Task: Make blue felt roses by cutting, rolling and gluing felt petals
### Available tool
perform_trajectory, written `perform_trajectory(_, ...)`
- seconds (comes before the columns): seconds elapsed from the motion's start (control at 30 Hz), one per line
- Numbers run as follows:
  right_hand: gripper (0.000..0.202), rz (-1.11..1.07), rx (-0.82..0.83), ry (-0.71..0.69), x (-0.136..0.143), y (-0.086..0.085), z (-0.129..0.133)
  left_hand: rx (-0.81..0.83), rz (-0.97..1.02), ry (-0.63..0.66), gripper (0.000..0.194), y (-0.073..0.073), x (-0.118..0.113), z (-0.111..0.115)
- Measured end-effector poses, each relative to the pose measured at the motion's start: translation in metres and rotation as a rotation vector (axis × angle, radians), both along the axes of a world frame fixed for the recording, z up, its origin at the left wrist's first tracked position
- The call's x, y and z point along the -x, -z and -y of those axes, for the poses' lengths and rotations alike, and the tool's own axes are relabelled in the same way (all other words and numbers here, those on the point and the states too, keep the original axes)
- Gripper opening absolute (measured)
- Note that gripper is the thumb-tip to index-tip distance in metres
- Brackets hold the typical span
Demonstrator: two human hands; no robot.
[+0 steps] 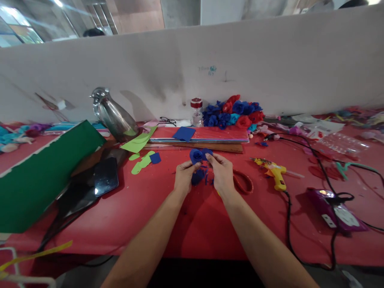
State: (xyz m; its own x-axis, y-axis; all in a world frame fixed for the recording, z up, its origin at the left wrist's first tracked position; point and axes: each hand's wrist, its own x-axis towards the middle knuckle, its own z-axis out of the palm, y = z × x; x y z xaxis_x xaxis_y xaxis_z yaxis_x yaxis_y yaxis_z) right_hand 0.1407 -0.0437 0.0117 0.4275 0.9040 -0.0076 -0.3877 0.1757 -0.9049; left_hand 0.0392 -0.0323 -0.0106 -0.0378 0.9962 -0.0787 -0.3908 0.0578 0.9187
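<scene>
A partly formed blue flower point(196, 155) is held up above the red table between my two hands. My left hand point(184, 174) pinches its lower left side. On the right, my right hand point(221, 171) grips a blue petal point(206, 153) that touches the flower. Blue scraps point(198, 177) lie on the table beneath and between the hands. The red-handled scissors point(244, 182) rest just right of my right hand, their blades hidden. Farther right lies a yellow glue gun point(275, 173). Green petal cutouts point(144, 162) and a small blue piece point(155, 158) lie to the left.
Behind my hands are stacked sheets point(210, 135), a glass jar point(197, 112) and blue and red flowers point(232, 113). A metal jug point(115, 116), phone point(107, 177) and green box point(45, 180) stand or lie left. A purple power box point(336, 210) with black cables is at right.
</scene>
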Motion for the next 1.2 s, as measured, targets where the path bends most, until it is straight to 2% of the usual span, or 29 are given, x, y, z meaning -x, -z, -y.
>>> perform_trajectory(0.27, 0.018, -0.074, -0.020, -0.085, 0.009, 0.000, 0.003, -0.014, 0.038, -0.004, 0.022, -0.004, -0.004, 0.001)
perform_trajectory(0.7, 0.028, -0.010, -0.009, -0.133, 0.007, 0.002, 0.002, -0.022, -0.009, 0.004, 0.016, -0.001, -0.003, 0.001)
perform_trajectory(0.87, 0.023, 0.046, -0.018, 0.018, 0.005, 0.000, 0.003, -0.031, 0.029, 0.002, 0.016, -0.002, -0.002, 0.000)
perform_trajectory(1.07, 0.028, -0.013, -0.008, -0.155, 0.010, 0.001, 0.006, -0.038, 0.027, 0.023, 0.017, -0.003, -0.003, 0.001)
perform_trajectory(1.2, 0.031, 0.008, 0.001, -0.153, 0.013, -0.002, 0.010, -0.051, 0.023, 0.034, 0.017, -0.002, -0.002, 0.000)
